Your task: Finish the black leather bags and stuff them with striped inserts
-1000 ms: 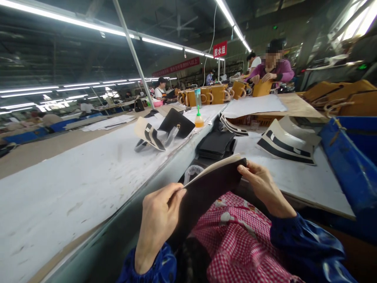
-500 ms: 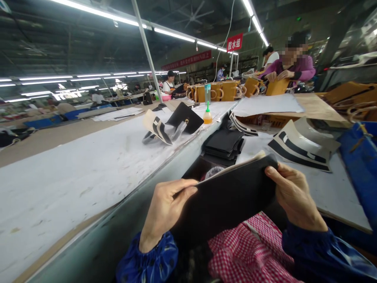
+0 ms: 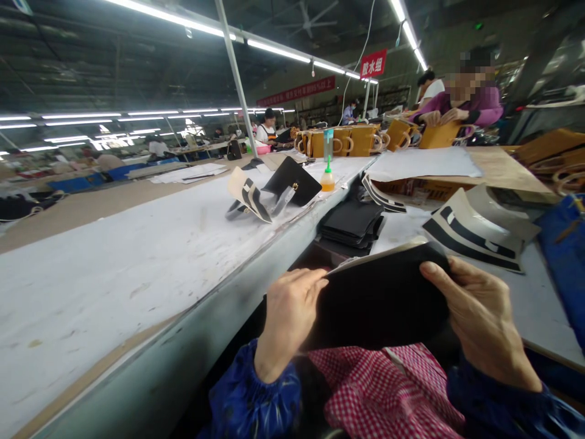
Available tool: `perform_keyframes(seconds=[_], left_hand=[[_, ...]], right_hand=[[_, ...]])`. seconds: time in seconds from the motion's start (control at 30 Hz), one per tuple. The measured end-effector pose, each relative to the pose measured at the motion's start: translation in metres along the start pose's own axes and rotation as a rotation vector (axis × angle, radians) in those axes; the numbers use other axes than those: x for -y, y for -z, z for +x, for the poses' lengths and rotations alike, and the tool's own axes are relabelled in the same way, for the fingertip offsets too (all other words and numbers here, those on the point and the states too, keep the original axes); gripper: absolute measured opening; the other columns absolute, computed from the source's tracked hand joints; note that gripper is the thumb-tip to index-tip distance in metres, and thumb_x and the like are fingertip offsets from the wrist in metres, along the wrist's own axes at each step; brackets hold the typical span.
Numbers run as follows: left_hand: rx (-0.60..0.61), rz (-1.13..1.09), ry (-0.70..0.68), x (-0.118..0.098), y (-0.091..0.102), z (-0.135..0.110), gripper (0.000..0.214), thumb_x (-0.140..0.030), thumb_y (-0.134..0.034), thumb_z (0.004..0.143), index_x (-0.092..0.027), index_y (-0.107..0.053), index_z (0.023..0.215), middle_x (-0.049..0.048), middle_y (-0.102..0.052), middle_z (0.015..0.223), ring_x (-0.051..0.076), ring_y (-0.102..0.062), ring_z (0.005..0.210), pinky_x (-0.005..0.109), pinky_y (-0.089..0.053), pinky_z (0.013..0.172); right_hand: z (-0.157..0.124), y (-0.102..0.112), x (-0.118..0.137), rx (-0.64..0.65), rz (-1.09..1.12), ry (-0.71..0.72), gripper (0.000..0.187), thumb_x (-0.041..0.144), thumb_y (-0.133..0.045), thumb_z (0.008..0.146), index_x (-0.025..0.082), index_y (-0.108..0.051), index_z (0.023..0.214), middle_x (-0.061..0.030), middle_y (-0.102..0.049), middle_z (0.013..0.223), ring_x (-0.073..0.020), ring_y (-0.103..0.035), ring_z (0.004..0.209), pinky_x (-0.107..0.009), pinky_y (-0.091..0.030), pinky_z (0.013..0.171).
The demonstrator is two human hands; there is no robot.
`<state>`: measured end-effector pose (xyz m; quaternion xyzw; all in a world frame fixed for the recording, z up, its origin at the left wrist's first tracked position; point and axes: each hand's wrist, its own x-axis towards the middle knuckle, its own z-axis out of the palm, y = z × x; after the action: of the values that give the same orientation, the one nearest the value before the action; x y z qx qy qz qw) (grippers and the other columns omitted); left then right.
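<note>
A flat black leather panel with a pale edge is held upright over my lap between both hands. My left hand grips its left end, fingers wrapped over the top edge. My right hand holds its right end, thumb across the front face. A red-and-white checked apron lies beneath the panel. Just beyond it sits a stack of black leather pieces at the near edge of the white conveyor belt.
Black-and-cream cut pieces lie on the worktable to the right, beside a blue bin. On the belt stand a black flap piece and an orange glue bottle. Tan handbags and a seated co-worker are farther back.
Both hands have raised the black panel and turned its face toward me. My left hand has shifted right along the panel's edge; the view has swung slightly left.
</note>
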<state>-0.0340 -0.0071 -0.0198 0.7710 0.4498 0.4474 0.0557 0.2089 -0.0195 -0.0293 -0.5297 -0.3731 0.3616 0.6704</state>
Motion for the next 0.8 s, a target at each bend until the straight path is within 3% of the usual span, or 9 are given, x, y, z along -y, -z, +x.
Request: perform_keyframes(seconds=[0.1, 0.27, 0.47, 0.6, 0.8], left_hand=[[-0.017, -0.133, -0.001, -0.007, -0.007, 0.0, 0.014, -0.012, -0.064, 0.09, -0.015, -0.077, 0.094, 0.0045, -0.076, 0.082, 0.015, -0.069, 0.067, 0.024, -0.055, 0.067], [0.031, -0.302, 0.025, -0.009, -0.002, -0.002, 0.012, -0.018, -0.064, 0.091, -0.017, -0.076, 0.092, 0.0017, -0.072, 0.074, 0.013, -0.065, 0.063, 0.021, -0.053, 0.062], [0.057, -0.355, 0.076, -0.009, -0.005, 0.002, 0.011, -0.014, -0.067, 0.088, -0.018, -0.077, 0.091, 0.0016, -0.074, 0.078, 0.014, -0.068, 0.068, 0.021, -0.055, 0.065], [0.055, -0.382, 0.06, -0.016, -0.013, 0.005, 0.011, -0.013, -0.067, 0.088, -0.017, -0.077, 0.091, 0.0019, -0.076, 0.081, 0.015, -0.07, 0.072, 0.021, -0.057, 0.07], [0.059, -0.392, 0.032, -0.02, -0.017, 0.005, 0.01, -0.016, -0.066, 0.089, -0.016, -0.076, 0.089, 0.0027, -0.074, 0.077, 0.013, -0.069, 0.066, 0.019, -0.055, 0.063]], right_hand=[[0.001, 0.0, 0.001, 0.013, 0.005, 0.001, 0.028, 0.031, -0.09, 0.051, 0.023, -0.075, 0.074, 0.0013, -0.07, 0.067, -0.0152, -0.061, 0.055, -0.021, -0.053, 0.049], [0.009, 0.002, -0.002, 0.08, 0.091, -0.07, 0.025, 0.029, -0.09, 0.051, 0.022, -0.073, 0.068, 0.0003, -0.068, 0.062, -0.0172, -0.062, 0.054, -0.024, -0.053, 0.049], [0.007, 0.004, -0.005, 0.122, 0.032, -0.01, 0.023, 0.035, -0.088, 0.06, 0.021, -0.072, 0.07, 0.0004, -0.069, 0.066, -0.0156, -0.06, 0.056, -0.022, -0.049, 0.049], [0.002, 0.002, -0.002, 0.124, 0.022, -0.014, 0.026, 0.035, -0.09, 0.057, 0.021, -0.073, 0.071, 0.0011, -0.069, 0.066, -0.016, -0.062, 0.06, -0.022, -0.051, 0.053], [0.001, 0.0, 0.001, 0.134, 0.038, -0.033, 0.026, 0.034, -0.09, 0.056, 0.02, -0.074, 0.071, 0.0, -0.072, 0.07, -0.0164, -0.063, 0.061, -0.023, -0.052, 0.054]])
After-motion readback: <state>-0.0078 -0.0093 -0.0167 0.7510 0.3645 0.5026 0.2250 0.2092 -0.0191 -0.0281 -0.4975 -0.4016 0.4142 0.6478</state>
